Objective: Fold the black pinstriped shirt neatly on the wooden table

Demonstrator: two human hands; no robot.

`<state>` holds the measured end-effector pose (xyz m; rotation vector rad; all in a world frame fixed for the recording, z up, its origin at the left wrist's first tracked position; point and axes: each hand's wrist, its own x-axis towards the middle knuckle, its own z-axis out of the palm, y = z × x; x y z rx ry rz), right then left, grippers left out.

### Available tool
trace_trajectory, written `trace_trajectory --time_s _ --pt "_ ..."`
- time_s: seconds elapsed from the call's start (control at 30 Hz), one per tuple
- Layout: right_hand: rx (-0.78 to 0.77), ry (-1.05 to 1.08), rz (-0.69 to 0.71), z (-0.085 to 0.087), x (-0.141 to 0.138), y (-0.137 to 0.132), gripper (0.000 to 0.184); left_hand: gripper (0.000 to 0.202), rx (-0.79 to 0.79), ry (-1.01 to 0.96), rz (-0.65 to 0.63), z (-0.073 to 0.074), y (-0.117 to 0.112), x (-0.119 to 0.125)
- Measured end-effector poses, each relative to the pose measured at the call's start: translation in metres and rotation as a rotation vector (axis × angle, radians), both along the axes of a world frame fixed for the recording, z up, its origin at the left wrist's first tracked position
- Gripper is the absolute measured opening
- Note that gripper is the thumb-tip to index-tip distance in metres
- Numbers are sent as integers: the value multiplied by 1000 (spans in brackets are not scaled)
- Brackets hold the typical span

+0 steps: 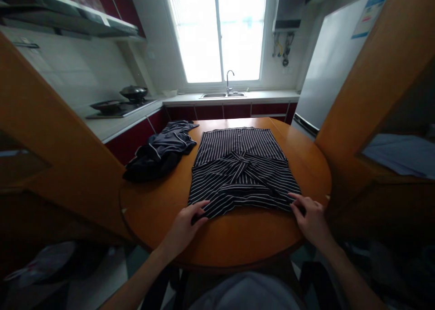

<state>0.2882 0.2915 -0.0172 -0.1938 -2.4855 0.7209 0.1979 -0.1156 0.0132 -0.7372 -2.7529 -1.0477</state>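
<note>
A black shirt with thin white stripes (239,167) lies partly folded on the round wooden table (159,210), its sleeves crossed over the middle. My left hand (185,224) pinches the shirt's near left corner, fingers closed on the cloth. My right hand (311,219) grips the near right corner in the same way. Both corners sit close to the table's front edge.
A crumpled dark garment (161,151) lies at the table's back left. Beyond stand a counter with a sink and tap (229,90), a stove with pans (125,99) at left and a fridge (326,74) at right. Wooden panels (374,97) flank the table.
</note>
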Motion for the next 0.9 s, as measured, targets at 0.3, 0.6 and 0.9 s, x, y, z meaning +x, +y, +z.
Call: trace_trajectory --time_s 0.3,0.6,0.9 --pt "-52 62 -50 -18 5 19 27 35 -5 59 -29 -10 -24 -10" --pt "51 -17 2 -24 14 29 24 14 -41 87 -86 -7 -32 -2" --pt "149 -44 -74 -31 10 32 29 27 -108 101 -36 -9 -35 -4"
